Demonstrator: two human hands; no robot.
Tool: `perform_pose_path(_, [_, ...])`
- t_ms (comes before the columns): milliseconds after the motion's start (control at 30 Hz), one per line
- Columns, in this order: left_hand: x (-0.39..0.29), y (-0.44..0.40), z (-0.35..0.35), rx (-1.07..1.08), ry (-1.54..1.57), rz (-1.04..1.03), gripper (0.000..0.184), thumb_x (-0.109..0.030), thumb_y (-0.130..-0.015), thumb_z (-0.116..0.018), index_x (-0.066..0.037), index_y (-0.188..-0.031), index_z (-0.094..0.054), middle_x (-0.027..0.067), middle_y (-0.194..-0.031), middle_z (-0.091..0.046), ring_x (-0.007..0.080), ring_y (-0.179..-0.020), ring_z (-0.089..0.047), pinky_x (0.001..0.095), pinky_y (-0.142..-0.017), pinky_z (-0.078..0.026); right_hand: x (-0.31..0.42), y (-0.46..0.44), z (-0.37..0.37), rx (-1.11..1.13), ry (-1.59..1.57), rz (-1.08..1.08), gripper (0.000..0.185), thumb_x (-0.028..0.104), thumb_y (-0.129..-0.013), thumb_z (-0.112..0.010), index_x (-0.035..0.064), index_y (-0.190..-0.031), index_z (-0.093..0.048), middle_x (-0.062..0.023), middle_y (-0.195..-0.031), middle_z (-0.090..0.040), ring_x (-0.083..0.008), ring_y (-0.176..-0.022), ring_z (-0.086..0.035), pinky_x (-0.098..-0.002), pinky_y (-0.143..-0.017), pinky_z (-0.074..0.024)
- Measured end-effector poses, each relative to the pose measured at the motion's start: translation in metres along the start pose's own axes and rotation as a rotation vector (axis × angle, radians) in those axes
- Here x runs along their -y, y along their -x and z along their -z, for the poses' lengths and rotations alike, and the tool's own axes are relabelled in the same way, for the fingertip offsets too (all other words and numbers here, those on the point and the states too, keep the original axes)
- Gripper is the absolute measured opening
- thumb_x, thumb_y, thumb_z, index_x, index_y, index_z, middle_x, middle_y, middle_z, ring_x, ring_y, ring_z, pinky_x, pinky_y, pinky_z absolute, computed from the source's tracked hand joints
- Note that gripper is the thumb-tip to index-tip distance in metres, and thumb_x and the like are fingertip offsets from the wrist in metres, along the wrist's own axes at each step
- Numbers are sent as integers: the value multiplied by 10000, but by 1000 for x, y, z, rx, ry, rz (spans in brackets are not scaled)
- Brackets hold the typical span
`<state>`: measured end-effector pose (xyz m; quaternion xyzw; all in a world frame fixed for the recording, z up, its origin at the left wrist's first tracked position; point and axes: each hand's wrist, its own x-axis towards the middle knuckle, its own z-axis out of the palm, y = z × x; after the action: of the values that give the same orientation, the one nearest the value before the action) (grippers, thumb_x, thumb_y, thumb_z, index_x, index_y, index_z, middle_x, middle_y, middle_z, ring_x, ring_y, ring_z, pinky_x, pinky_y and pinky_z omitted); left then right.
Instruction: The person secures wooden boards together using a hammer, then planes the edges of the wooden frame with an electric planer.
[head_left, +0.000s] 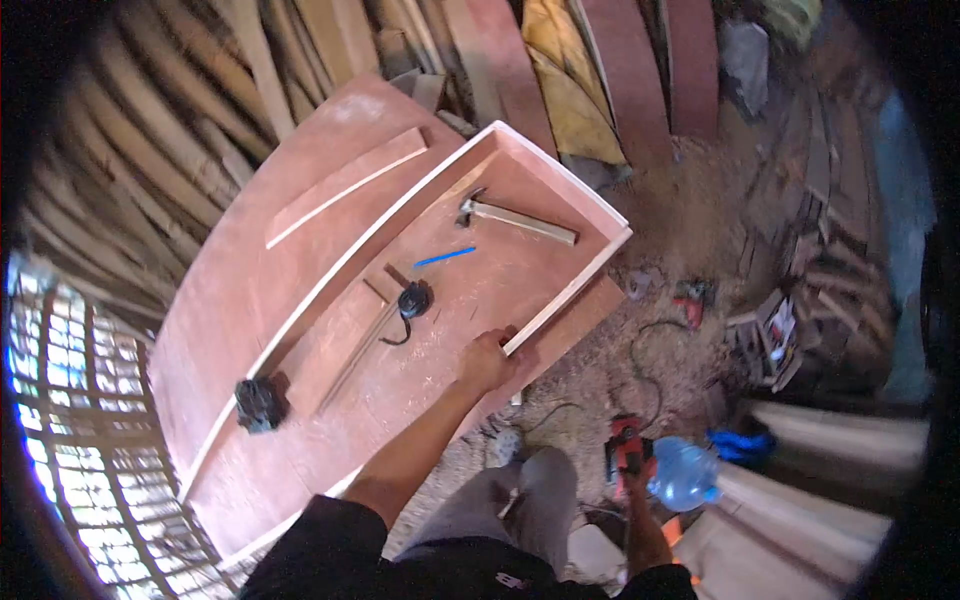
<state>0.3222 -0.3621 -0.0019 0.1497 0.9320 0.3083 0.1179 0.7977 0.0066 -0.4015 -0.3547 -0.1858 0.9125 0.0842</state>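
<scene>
My left hand [485, 362] is closed round the end of a thin board of a shallow wooden frame [563, 305], which stands on a reddish plywood sheet [215, 310]. Low on my right side, my right hand [634, 482] grips a red and black power tool [627, 440]; its exact kind is unclear. Inside the frame lie a claw hammer [525, 222] with a pale wooden handle, a blue pencil-like stick [446, 256], a black tape measure [413, 298] and a narrow wooden strip [355, 355]. A crumpled black bag-like item [260, 405] rests against the frame's long side.
A loose plywood strip [350, 185] lies on the sheet outside the frame. Timber planks [130, 130] lean behind. On the floor are another red tool [692, 302] with a cord, a large blue water bottle [684, 472], scrap wood [835, 300] and long boards [800, 500].
</scene>
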Motion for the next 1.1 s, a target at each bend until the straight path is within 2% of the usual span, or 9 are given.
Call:
perform_pose_path(100, [8,-3,-7,-8,54,-16,361,-407,-841,-794,-155,-1093,-731,161,-1029,-752,401,-1000,-719,504,-892,-581,7,14,-62,-157,992,194,725,354,-782,-874,45,-1386,-620,-94,-1169,-726,-329,-1019,-684,-479,-923,-559])
perform_pose_path(433, [-12,2,14,103,-34,44,439,-436,-851,-762,-169,-1195,-709,152,-1158,-726,369,-1094,-698,499,-917,-567,-16,16,-188,68,820,106,641,139,-768,-908,22,-1326,-615,-87,-1114,-702,-247,-990,-674,-412,-911,-554])
perform_pose_path(567, [-34,36,38,-260,-2,-249,513,-414,-875,-767,-144,-1300,-668,153,-1277,-670,363,-1179,-651,496,-978,-534,-23,9,-196,118,1328,485,534,117,-765,-884,28,-1246,-669,-66,-1044,-705,-217,-953,-662,-400,-902,-545])
perform_pose_path(633, [-30,75,44,-360,-113,-385,573,-402,-883,-776,-114,-1357,-633,162,-1316,-640,372,-1217,-621,500,-1015,-511,-11,11,-213,167,1152,180,486,119,-775,-871,44,-1219,-689,-43,-1015,-705,-206,-948,-663,-404,-891,-543])
perform_pose_path(667, [-34,110,44,-370,-146,-286,589,-403,-884,-782,-97,-1362,-625,171,-1305,-641,383,-1217,-616,505,-1024,-503,-6,17,-221,190,1073,9,463,120,-779,-865,52,-1206,-699,-32,-1001,-705,-201,-946,-664,-405,-885,-542])
perform_pose_path(700, [-41,151,41,-383,-179,-180,606,-404,-885,-788,-80,-1368,-616,179,-1294,-642,394,-1218,-610,510,-1033,-495,-26,-24,-145,23,1684,194,448,145,-785,-864,63,-1198,-713,-13,-997,-716,-198,-957,-673,-401,-881,-538])
perform_pose_path(767, [-45,236,30,-391,-194,7,634,-389,-886,-809,-68,-1389,-594,196,-1315,-637,412,-1246,-595,516,-1061,-481,-19,-38,-126,131,1698,322,464,162,-783,-871,68,-1209,-714,-15,-1004,-728,-202,-952,-680,-408,-875,-540])
perform_pose_path(967, [-67,494,-83,-500,207,751,655,-406,-892,-827,-53,-1394,-599,172,-1220,-727,347,-1081,-710,470,-952,-568,63,44,-286,306,1551,-23,681,272,-777,-933,32,-1350,-657,-80,-1224,-717,-274,-1140,-665,-436,-999,-504])
perform_pose_path(1100, [-82,539,-124,-580,479,949,604,-361,-897,-837,-58,-1374,-624,151,-1198,-753,290,-1035,-738,412,-927,-586,95,52,-353,714,1622,200,667,307,-835,-877,12,-1379,-627,-161,-1221,-721,-344,-1130,-686,-463,-996,-514])
